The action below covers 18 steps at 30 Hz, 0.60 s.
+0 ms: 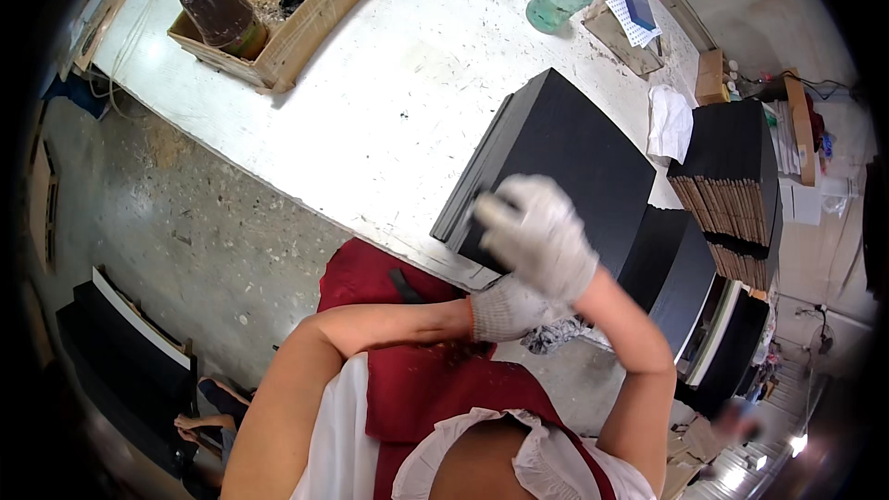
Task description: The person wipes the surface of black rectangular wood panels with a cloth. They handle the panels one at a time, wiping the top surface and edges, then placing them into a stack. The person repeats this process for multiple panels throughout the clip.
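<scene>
Blk sheet stack [583, 143]: matt, smooth, prob. board. R glove [537, 231] & L glove [511, 309]: wht knit cloth, matt; L cuff ribbed, R tex. blurred. Apron [435, 393]: dk red cloth, matt. Tabletop [417, 46]: wht, smooth, specked. Grn bottle [560, 2]: see-thru plastic, glossy. Open box [310, 46]: brn cardboard, matt. Floor [218, 222]: gry, concrete-like, stained.

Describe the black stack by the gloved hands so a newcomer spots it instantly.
Start at the white table and go to its edge nearest the person. There lies the black stack, with the gloved right hand over it. Its layered side is dark grey, unlike the brown-edged stack farther right.
</scene>
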Each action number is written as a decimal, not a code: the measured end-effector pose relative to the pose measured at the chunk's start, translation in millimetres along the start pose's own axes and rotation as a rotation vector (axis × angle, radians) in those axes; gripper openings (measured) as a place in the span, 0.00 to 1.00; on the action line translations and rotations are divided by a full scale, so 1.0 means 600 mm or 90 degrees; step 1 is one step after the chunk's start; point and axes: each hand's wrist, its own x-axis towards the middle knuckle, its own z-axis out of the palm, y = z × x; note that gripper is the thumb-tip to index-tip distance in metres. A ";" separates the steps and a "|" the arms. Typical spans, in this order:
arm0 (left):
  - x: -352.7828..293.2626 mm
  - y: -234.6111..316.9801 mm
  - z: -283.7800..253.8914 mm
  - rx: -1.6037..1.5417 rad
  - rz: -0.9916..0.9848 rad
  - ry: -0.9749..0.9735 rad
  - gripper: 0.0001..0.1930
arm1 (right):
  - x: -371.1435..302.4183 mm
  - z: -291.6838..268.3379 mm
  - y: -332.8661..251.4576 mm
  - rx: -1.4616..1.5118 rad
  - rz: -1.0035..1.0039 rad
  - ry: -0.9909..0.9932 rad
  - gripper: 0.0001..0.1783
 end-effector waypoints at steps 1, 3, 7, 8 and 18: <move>-0.014 -0.004 -0.005 -0.020 0.006 -0.008 0.19 | -0.019 0.012 -0.029 0.040 -0.018 -0.005 0.15; -0.028 -0.008 -0.011 -0.067 -0.011 -0.026 0.20 | -0.026 0.021 -0.044 0.089 -0.058 0.023 0.14; -0.002 0.015 -0.076 -0.022 0.016 -0.076 0.24 | -0.021 0.011 -0.033 0.093 -0.094 0.073 0.11; 0.013 0.026 -0.109 0.006 0.036 -0.089 0.25 | -0.014 0.007 -0.025 0.092 -0.092 0.052 0.11; 0.061 0.059 -0.167 0.054 0.041 -0.161 0.26 | 0.105 -0.014 0.312 -0.242 0.244 0.198 0.17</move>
